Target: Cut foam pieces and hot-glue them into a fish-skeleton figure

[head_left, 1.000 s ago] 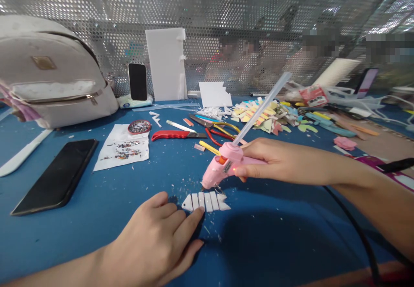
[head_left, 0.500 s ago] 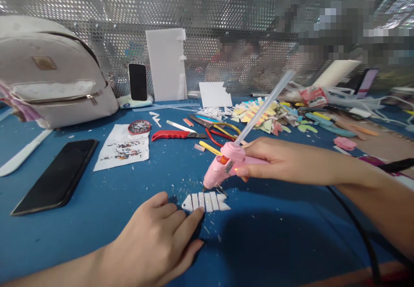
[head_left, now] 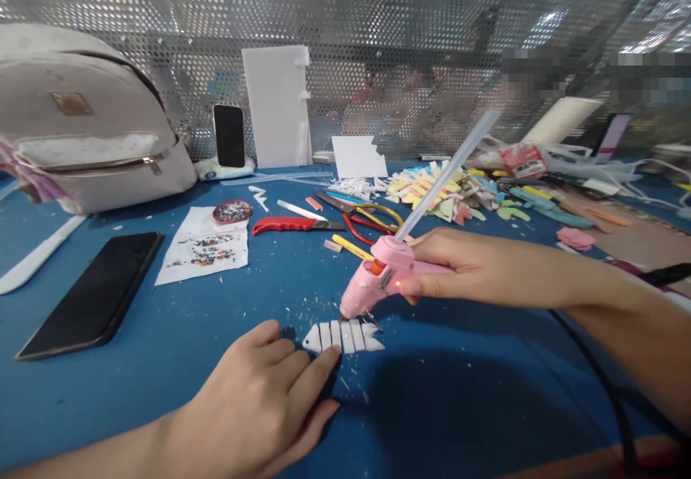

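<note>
A white fish shape made of separate foam-like strips (head_left: 350,336) lies flat on the blue table, with a dark eye at its left end. My left hand (head_left: 270,385) rests beside it, index fingertip touching the lower edge of a middle strip. That hand is open, thumb apart from the index finger and the other fingers loosely bent. In my right hand (head_left: 440,266) is a pink glue gun (head_left: 372,281), tilted nozzle down, a small light lit on its side. A long clear glue stick (head_left: 448,176) sticks up out of its back. The nozzle tip is at the fish's upper edge.
Behind lie a red-handled cutter (head_left: 283,225), scissors (head_left: 372,216), a yellow pen (head_left: 352,246) and a heap of coloured scraps (head_left: 443,189). At left are a black phone (head_left: 91,295), a glitter-strewn paper (head_left: 205,248) and a backpack (head_left: 97,126). The gun's black cord (head_left: 599,378) trails at right.
The glue gun has shifted very slightly right and down at its nozzle, closer against the fish's upper edge. My left hand and the fish stay where they were.
</note>
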Tool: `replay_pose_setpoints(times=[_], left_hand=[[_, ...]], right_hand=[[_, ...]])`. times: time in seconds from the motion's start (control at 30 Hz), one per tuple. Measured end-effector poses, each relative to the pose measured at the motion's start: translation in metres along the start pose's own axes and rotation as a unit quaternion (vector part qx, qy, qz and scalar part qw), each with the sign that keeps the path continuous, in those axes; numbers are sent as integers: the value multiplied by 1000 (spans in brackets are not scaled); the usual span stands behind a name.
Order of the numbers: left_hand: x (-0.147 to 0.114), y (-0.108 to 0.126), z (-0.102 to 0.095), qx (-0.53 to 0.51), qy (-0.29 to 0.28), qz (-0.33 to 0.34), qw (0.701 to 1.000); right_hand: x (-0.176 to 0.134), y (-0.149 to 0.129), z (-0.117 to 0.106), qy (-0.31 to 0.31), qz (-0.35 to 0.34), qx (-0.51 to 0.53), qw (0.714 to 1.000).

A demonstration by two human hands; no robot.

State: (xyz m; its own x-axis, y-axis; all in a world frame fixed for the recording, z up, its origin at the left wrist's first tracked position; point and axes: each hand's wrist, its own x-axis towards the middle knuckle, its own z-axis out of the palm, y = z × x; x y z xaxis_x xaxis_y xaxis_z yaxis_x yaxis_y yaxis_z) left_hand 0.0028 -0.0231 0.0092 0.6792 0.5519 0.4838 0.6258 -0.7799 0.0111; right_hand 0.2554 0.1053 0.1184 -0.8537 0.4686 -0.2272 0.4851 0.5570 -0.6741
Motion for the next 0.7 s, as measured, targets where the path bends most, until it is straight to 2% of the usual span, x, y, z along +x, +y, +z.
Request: replay_pose_setpoints(times=[0.13,0.27,0.5,0.7], left_hand=[[0,-1,0,-1,-4,3,1000],[0,0,1,1,-4,3,1000],[-1,0,2,1,3,3,1000],[2,-1,1,-4,-5,4,1000]], right_hand=[[0,2,3,47,14,3,999],[0,5,4,66,22,1,998],[0,5,2,54,29,2,998],[-2,5,-1,1,29,3,1000]])
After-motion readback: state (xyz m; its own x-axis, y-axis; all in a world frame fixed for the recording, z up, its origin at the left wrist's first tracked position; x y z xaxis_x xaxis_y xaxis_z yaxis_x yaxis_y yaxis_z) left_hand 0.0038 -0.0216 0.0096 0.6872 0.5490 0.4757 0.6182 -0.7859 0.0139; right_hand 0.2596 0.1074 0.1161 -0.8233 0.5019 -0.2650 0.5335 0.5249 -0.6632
